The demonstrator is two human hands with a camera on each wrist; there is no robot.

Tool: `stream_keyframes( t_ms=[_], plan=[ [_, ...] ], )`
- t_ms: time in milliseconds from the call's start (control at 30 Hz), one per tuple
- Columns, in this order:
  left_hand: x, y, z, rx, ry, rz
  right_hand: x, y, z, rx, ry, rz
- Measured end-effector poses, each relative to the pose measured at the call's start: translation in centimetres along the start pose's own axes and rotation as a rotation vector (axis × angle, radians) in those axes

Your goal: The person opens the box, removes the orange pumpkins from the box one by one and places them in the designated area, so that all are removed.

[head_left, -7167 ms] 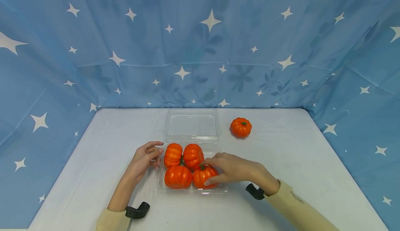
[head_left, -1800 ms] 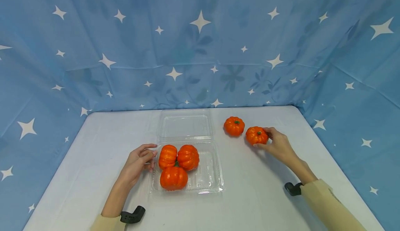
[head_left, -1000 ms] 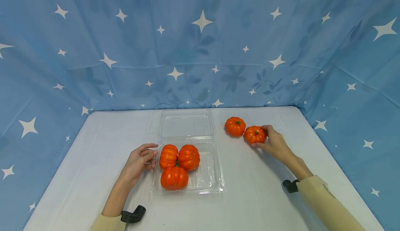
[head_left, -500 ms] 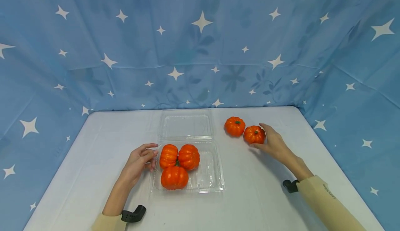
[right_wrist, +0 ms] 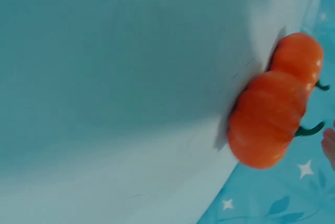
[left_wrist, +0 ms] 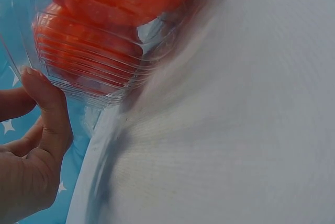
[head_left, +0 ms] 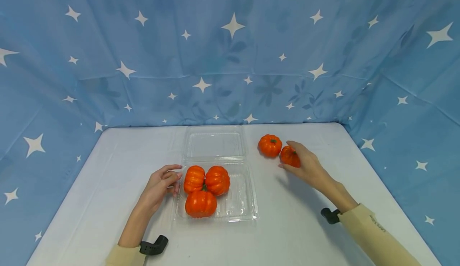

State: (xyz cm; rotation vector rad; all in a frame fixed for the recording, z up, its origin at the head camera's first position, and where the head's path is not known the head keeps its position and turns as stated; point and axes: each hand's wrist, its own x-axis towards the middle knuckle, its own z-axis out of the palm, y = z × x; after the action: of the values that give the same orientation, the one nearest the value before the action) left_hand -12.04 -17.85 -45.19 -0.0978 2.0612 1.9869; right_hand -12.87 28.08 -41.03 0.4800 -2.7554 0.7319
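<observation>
Three orange pumpkins (head_left: 200, 205) sit in the base of a clear plastic clamshell box (head_left: 240, 196) in the head view. My left hand (head_left: 159, 189) is at the box's left edge; in the left wrist view its fingertips (left_wrist: 32, 75) pinch the rim. My right hand (head_left: 307, 168) hovers over a small pumpkin (head_left: 289, 157) on the table, fingers spread and partly covering it. In the right wrist view a fingertip (right_wrist: 330, 143) shows apart from that pumpkin (right_wrist: 267, 119). Another small pumpkin (head_left: 270, 145) stands right beside it, farther back and to the left.
The box's lid (head_left: 215, 142) lies folded back flat on the white tabletop (head_left: 287, 226). A blue star-patterned cloth (head_left: 230, 50) hangs behind the table's far edge.
Earlier my right hand took a pumpkin from the box's front right and set it on the table by the other one. Its fingers have since loosened and come away. My left hand stays put.
</observation>
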Motion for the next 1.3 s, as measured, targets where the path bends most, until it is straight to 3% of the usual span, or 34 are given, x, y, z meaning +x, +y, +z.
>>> stream_keyframes(
  t_ms=[200,400,933,1300],
  plan=[
    [0.0,0.1,0.1,-0.001,-0.009,0.002,0.4,-1.6,-0.1,0.047,0.026,-0.065],
    [0.0,0.2,0.3,0.003,-0.009,-0.005,0.7,-3.6,0.2,0.112,-0.006,-0.066],
    [-0.2,0.1,0.1,0.006,-0.004,-0.007,2.3,-7.6,1.5,0.267,-0.169,-0.004],
    [-0.2,0.2,0.1,0.0,-0.006,-0.004,4.0,-10.2,2.6,0.278,-0.315,-0.017]
  ],
)
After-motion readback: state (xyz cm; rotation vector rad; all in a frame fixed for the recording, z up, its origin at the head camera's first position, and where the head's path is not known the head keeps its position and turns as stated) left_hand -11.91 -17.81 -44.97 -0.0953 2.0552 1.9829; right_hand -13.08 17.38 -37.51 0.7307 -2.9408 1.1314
